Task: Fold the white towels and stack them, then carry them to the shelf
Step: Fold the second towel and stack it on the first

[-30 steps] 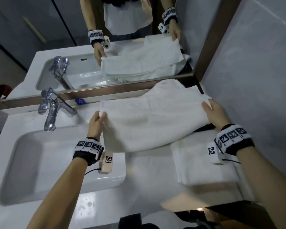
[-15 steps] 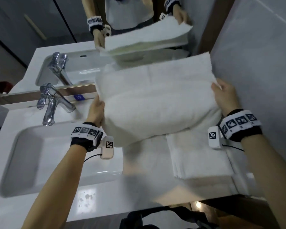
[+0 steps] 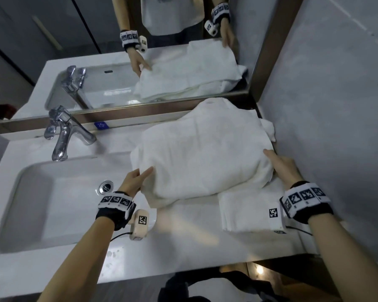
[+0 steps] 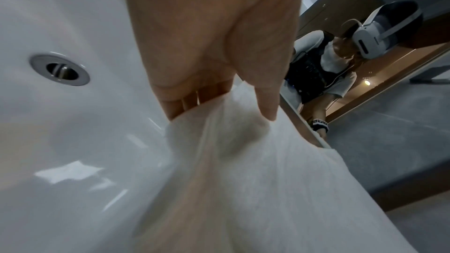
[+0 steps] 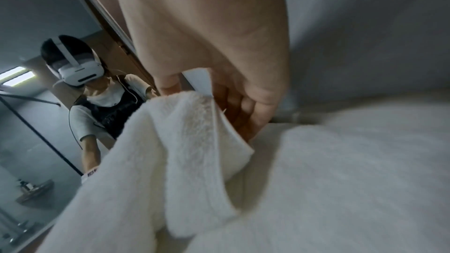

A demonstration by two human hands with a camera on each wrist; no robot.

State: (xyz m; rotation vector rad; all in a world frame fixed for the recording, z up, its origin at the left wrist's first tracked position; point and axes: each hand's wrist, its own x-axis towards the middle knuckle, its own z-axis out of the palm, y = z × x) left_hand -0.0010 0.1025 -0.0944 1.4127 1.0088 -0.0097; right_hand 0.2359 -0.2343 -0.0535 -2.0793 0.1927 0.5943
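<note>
At the near right of the countertop [image 3: 183, 240] lay a folded towel [image 3: 244, 212], flat and squared, its far edge overlapped by the work in hand. Just beyond it, the large white towel [image 3: 205, 162] sat doubled over in a loose, rounded fold, its left end overhanging the sink [image 3: 31, 203] rim and its far end bunched against the mirror [image 3: 140, 62] ledge.

The left hand [image 3: 135, 182] grasped the towel's near-left corner; the left wrist view showed the thumb on top and the fingers [image 4: 185, 101] tucked beneath the cloth. The right hand [image 3: 282, 166] held the right edge, and the right wrist view showed the layered edge pinched between thumb and fingers [image 5: 246, 114].

Judgement: the fold was in progress and not yet tidy. To complete it well, both hands should draw the cloth taut between them, align the layered edges on each side before setting down, and lay the towel fully on the counter, away from the basin. The bunched far end wants smoothing flat before the next fold. The finished piece should match the footprint of the folded towel so that the stack carries squarely.

The faucet [image 3: 63, 134] stood at the far left, well apart from the work.
</note>
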